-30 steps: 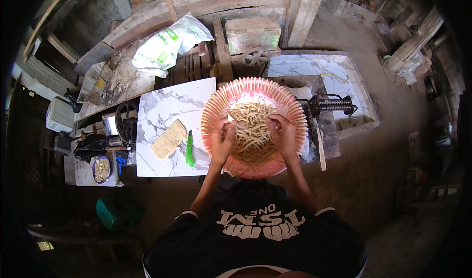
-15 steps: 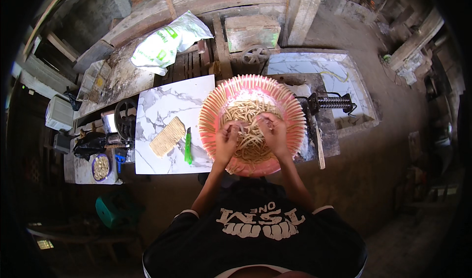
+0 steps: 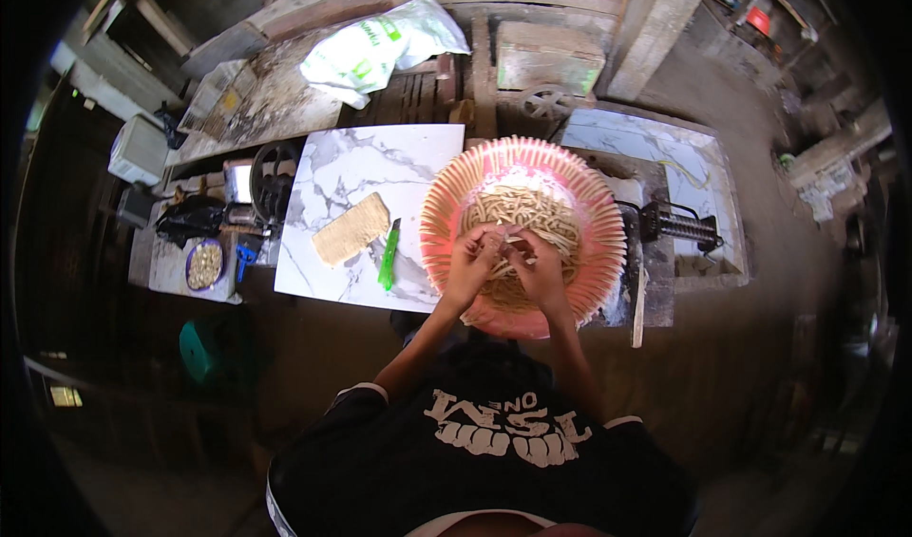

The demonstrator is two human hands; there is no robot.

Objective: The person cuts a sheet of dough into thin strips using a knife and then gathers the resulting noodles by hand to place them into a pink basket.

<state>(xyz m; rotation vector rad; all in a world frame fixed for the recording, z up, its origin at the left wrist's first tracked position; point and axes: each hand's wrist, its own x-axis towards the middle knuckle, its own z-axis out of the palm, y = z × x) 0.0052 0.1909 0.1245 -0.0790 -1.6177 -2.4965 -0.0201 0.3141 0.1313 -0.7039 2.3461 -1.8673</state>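
A round pink basin holds a heap of pale dough strips, with more strips laid side by side around its rim. Over the heap, my left hand and my right hand meet at the fingertips. Both are closed in a pinch on what looks like a pale dough strip, mostly covered by the fingers. Left of the basin, a flat ridged slab of dough and a green utility knife lie on a white marbled board.
A hand-cranked roller machine with a coiled spring stands right of the basin, near a wooden stick. Behind are a white-and-green sack and a wooden box. At far left sits a small purple bowl of pale pieces.
My hands have come together from being apart, fingertips now meeting over the heap. The view has shifted, so the board and basin appear farther right.
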